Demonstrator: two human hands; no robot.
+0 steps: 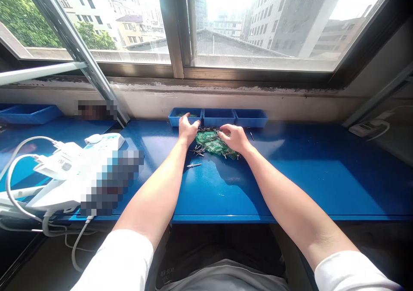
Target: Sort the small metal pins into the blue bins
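Note:
A heap of small green plastic packets (213,144) lies on the blue tabletop, mixed with thin metal pins that look like pop rivets (198,151). One loose rivet (194,165) rests in front of the heap. My left hand (188,130) is at the front edge of the left blue bin (174,120), thumb and fingers apart, with nothing visible in it. Some green material shows inside that bin. Over the right side of the heap, my right hand (235,138) has its fingers curled inward with the tips close together. Whatever lies between them is too small to make out.
Two more blue bins (218,118) adjoin the left one along the wall below the window. A white power strip (106,142) with plugs and cables occupies the table's left side, beside a metal frame post (93,74). Another blue tray (30,114) stands far left.

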